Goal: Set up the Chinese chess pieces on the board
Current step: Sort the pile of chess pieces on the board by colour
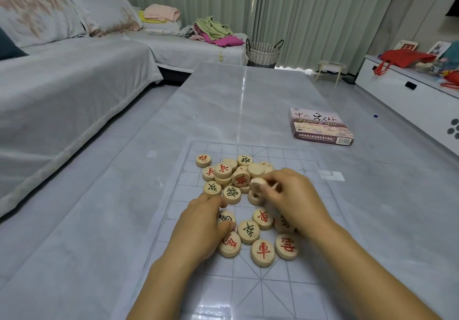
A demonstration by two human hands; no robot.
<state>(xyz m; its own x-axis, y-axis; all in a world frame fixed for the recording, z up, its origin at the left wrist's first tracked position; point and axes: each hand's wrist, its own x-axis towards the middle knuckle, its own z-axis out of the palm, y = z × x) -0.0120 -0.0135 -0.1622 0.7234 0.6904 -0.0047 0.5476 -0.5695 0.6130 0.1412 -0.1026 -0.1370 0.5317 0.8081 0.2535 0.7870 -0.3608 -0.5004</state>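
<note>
Soft, even daylight comes through the curtains (310,17) at the top of the frame, brightest at a slit near upper centre. The glossy table (223,101) shows a pale streak of glare. Shadows are faint. The right hand (293,195) and its pinched piece (257,183) blur; the sofa (62,84) at left smears and bows.

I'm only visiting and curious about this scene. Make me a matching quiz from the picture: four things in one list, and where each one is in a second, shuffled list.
Things
1. game box
2. woven basket
3. red bag
4. right hand

Places
A. on the white cabinet
B. pinching a wooden piece over the pile
C. standing in front of the curtain
D. lying flat on the table, beyond the board

Pairs: 1-D, 2-C, 3-A, 4-B
</note>
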